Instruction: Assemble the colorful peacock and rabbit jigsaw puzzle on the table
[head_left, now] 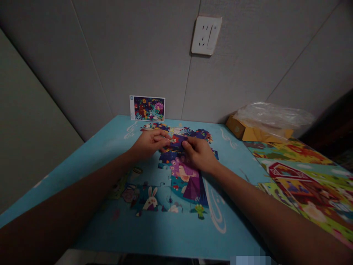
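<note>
A dark purple puzzle piece (178,141) with a red and orange figure is held up over the table. My right hand (202,152) pinches its right side, thumb on top. At its left edge are the closed fingertips of my left hand (150,144), which appear to grip it too. Below the hands lies a partly joined jigsaw puzzle (190,187), with a purple tent, a pink bird and a rabbit at the lower left. More puzzle pieces (202,134) lie behind the hands, partly hidden by them.
A picture card (149,109) leans against the wall at the back of the blue table (104,147). On the right stand a yellow box (248,132) with a clear plastic bag (273,116) on it, and a colourful farm picture (306,184). A wall socket (206,35) is above.
</note>
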Demonstrator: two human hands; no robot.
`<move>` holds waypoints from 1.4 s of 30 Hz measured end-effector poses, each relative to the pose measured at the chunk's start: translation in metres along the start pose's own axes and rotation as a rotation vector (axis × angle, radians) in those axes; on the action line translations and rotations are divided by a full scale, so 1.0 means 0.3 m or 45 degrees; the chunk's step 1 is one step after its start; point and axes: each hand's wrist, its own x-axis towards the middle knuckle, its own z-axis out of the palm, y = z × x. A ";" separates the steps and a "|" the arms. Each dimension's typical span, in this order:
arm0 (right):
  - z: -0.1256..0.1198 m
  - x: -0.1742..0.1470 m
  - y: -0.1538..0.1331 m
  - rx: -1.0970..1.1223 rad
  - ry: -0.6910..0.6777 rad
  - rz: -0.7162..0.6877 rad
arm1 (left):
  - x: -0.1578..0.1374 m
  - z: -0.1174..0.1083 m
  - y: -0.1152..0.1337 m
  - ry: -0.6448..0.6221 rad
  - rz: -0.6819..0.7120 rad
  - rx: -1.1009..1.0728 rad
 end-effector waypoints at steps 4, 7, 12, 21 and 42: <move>-0.067 0.041 0.091 -0.093 0.165 0.205 | 0.033 -0.070 -0.053 0.273 0.023 0.595; -0.116 0.061 0.143 -0.234 0.260 0.487 | 0.064 -0.118 -0.093 0.260 0.140 1.046; -0.139 0.074 0.166 -0.287 0.170 0.863 | 0.078 -0.138 -0.128 0.234 -0.027 1.329; -0.121 0.085 0.178 -0.493 0.166 0.896 | 0.064 -0.121 -0.122 0.237 -0.198 1.344; -0.044 0.038 0.040 -0.517 0.177 0.439 | 0.077 -0.121 -0.136 0.028 0.048 1.285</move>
